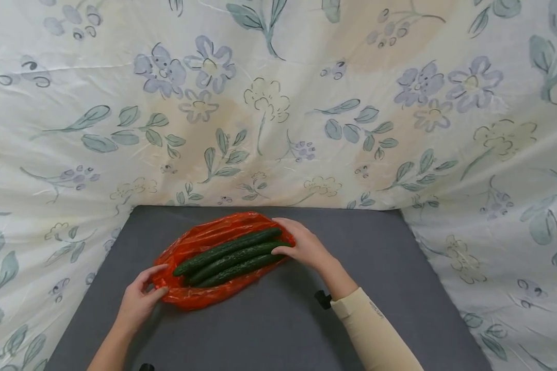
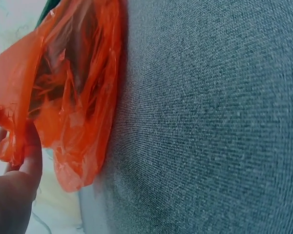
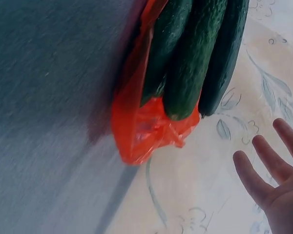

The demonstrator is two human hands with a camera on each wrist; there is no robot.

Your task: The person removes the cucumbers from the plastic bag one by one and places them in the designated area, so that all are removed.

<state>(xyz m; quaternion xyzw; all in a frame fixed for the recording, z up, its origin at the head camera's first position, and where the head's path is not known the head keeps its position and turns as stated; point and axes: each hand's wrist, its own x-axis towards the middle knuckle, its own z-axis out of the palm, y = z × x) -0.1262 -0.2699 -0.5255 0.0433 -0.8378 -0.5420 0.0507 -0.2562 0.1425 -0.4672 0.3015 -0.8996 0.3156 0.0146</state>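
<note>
A red plastic bag (image 1: 199, 299) lies spread on the grey cloth surface, its upper side open. Three long dark green cucumbers (image 1: 234, 260) rest side by side in it, slanting up to the right. My left hand (image 1: 139, 298) pinches the bag's left end; in the left wrist view the gathered red film (image 2: 19, 141) sits between thumb and fingers. At the cucumbers' right end is my right hand (image 1: 307, 247), fingers spread. In the right wrist view its straight fingers (image 3: 254, 178) stand apart from the cucumber tips (image 3: 178, 109) and hold nothing.
Grey cloth (image 1: 269, 330) covers the work surface. Floral fabric (image 1: 278, 129) hangs behind it and along both sides. A small black object (image 1: 323, 299) shows beside the right wrist, and another dark one (image 1: 146, 367) at the bottom edge near the left forearm.
</note>
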